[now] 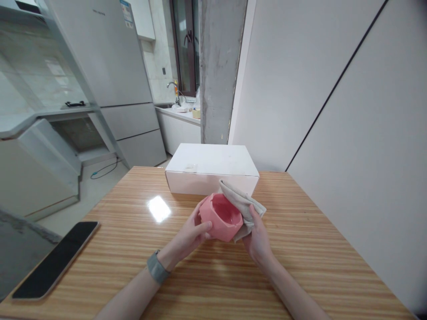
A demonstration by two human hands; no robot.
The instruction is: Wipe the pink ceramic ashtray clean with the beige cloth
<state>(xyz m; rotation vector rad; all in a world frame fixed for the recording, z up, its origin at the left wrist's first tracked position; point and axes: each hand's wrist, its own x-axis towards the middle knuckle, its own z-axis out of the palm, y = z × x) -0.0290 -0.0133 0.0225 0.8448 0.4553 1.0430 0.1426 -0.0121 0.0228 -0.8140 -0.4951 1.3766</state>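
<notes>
A pink angular bowl or pot is held tilted above the table, its opening facing up and to the right. My left hand grips it from the left, thumb on its near side. In my right hand is a folded light grey cloth, with the thumb pressed on top. The cloth lies against the right side of the pink bowl. Some fingers of both hands are hidden behind the bowl and the cloth.
Behind the hands a closed white box sits on the wooden table. A black phone-like slab lies at the table's left edge. A white wall borders the right side; a fridge and sink counter stand beyond.
</notes>
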